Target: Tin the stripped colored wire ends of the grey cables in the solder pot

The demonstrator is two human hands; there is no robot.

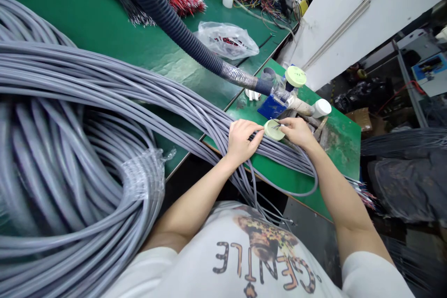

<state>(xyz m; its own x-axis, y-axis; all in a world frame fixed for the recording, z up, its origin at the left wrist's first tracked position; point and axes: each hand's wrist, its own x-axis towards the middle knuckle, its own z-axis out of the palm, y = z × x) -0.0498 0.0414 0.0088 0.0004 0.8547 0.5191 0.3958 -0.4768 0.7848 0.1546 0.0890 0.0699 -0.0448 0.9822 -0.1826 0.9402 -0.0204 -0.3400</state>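
My right hand [296, 131] is closed on a grey cable end, its thin dark wires [276, 125] fanned over a small round pale-yellow container [272, 133]. From that hand the grey cable [316, 181] seems to curve down in a loop to the bench edge. My left hand [242, 140] lies over the bundle of grey cables [206, 116], with thumb and forefinger pinched at the container's left rim. What lies under its palm is hidden. The tip of a taped, ribbed hose [303, 106] sits just beyond the container.
Large coils of grey cable [42, 149] fill the left side. A clear plastic bag [228, 39] lies on the green table [94, 23]. Near the hose stand a yellow-lidded jar [295, 76] and a white cup [321, 108]. Stripped cable ends [365, 193] hang past the right edge.
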